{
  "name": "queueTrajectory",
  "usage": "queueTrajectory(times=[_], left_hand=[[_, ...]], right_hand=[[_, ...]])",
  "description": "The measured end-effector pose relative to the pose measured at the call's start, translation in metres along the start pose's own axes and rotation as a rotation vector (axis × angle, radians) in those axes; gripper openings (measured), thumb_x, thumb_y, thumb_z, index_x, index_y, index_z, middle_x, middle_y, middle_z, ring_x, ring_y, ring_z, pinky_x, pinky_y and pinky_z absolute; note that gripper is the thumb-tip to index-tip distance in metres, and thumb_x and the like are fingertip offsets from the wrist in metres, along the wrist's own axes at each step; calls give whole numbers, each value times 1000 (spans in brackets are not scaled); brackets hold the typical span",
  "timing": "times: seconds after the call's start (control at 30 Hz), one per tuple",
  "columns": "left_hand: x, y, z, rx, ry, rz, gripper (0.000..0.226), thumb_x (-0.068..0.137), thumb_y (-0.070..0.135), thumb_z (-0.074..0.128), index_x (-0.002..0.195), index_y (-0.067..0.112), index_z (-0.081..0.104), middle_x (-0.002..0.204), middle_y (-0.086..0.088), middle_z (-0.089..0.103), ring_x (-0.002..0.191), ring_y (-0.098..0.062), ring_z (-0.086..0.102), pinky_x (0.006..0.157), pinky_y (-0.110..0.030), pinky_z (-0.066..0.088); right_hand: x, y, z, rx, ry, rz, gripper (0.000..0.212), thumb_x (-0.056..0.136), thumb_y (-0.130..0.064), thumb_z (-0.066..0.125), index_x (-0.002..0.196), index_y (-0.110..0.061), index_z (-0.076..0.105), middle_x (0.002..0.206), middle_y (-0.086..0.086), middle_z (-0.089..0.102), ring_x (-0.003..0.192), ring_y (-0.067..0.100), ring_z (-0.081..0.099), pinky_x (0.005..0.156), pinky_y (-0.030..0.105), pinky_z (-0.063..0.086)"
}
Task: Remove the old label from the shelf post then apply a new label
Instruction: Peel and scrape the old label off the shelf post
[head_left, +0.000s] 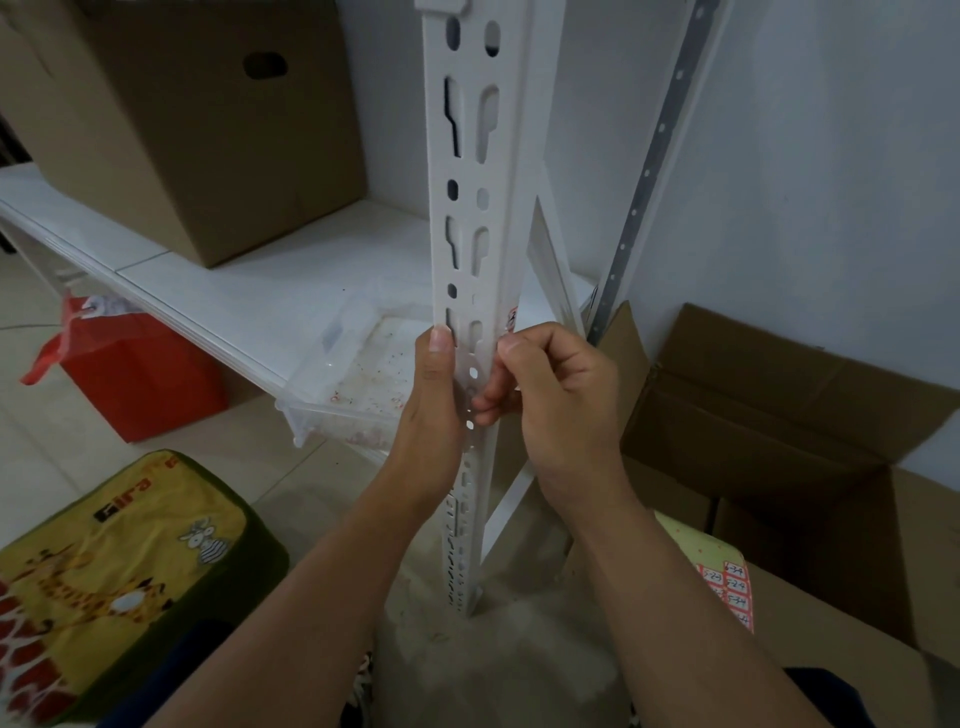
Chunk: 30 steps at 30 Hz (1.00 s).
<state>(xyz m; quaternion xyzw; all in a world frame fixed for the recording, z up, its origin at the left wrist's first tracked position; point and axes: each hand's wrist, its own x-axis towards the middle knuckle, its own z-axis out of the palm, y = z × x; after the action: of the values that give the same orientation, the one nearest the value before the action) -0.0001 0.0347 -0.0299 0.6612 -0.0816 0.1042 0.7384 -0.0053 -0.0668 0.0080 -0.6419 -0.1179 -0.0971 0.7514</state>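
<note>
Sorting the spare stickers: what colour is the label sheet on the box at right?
Red-bordered white labels with handwriting, on the cardboard box; head view.

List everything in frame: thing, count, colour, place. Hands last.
shelf post: 1, white, slotted, upright at centre
old label: 1, white with red marks, on the post's right edge just above the right thumb
shelf board: 1, white, left of the post
closed cardboard box: 1, brown, on the shelf board
plastic tray: 1, clear, under the shelf beside the post
red bag: 1, on the floor at left
cushion: 1, yellow with giraffe print, lower left
open cardboard boxes: 2, brown, at right
label sheet: 1, red and white, lower right
perforated strip: 1, grey, against the wall
left hand: holds the post
right hand: fingers curled at the post, thumb by the old label
</note>
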Motion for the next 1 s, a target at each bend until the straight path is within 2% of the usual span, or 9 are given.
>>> queueTrajectory(times=[0.1, 0.17, 0.33, 0.47, 0.57, 0.73, 0.8, 0.93, 1.0], left_hand=[[4, -3, -3, 35, -1, 17, 65, 101, 53, 13, 122, 9, 56, 110, -16, 67, 110, -22, 64, 95, -34, 50], [5, -5, -3, 53, 7, 21, 68, 99, 55, 14, 124, 5, 53, 109, -18, 66, 108, -25, 64, 95, -38, 51], [3, -5, -3, 27, 4, -3, 67, 98, 55, 15, 126, 8, 53, 111, -13, 68, 108, -22, 65, 92, -34, 52], [4, -6, -5, 68, -1, -26, 73, 94, 65, 16, 125, 10, 53, 110, -14, 67, 109, -26, 63, 99, -49, 48], [6, -6, -4, 93, -3, -27, 80, 90, 73, 17, 126, 11, 51, 109, -19, 65, 108, -31, 62, 99, -54, 47], [3, -4, -5, 70, -1, -25, 73, 95, 63, 15, 124, 8, 53, 108, -16, 67, 109, -25, 63, 101, -48, 47], [4, -4, -5, 64, -3, -26, 74, 95, 64, 15, 124, 7, 52, 108, -15, 67, 109, -25, 63, 100, -49, 47], [4, -2, -4, 45, -16, -30, 71, 97, 58, 13, 115, 6, 57, 89, -15, 67, 90, -32, 65, 86, -45, 54], [3, -1, -5, 50, -8, -25, 68, 96, 59, 13, 113, 13, 61, 99, -14, 68, 99, -27, 65, 88, -36, 53]], right_hand=[[1, -1, -2, -48, -24, -17, 25, 93, -3, 53, 70, -6, 59, 54, 4, 60, 48, 23, 59, 52, 33, 55], [2, -3, 0, -61, -15, -10, 23, 93, -2, 52, 70, -3, 59, 53, 4, 60, 46, 21, 58, 51, 32, 56], [-1, -2, 1, 35, 11, 23, 21, 92, 0, 50, 73, 8, 58, 54, 6, 58, 46, 18, 58, 49, 29, 54], [-2, 1, -1, -23, -6, -3, 19, 92, -3, 53, 78, 7, 59, 56, 3, 61, 50, 17, 60, 52, 28, 55], [-1, 1, 1, -112, -3, -29, 18, 91, -4, 55, 74, 0, 60, 54, 3, 61, 47, 18, 60, 51, 29, 55], [-2, 0, 1, 7, 23, 28, 18, 91, -2, 52, 76, 7, 58, 54, 5, 59, 46, 18, 58, 49, 28, 54], [-3, -1, 0, -25, 10, -2, 16, 91, -3, 54, 79, 5, 58, 55, 5, 61, 47, 18, 59, 49, 29, 54], [-3, 3, -1, -215, -6, -116, 11, 92, -16, 58, 82, -14, 57, 60, 3, 63, 51, 16, 62, 49, 31, 55], [-1, 5, -4, -430, -24, -244, 12, 93, -30, 52, 84, -22, 54, 62, -4, 60, 56, 13, 62, 52, 31, 56]])
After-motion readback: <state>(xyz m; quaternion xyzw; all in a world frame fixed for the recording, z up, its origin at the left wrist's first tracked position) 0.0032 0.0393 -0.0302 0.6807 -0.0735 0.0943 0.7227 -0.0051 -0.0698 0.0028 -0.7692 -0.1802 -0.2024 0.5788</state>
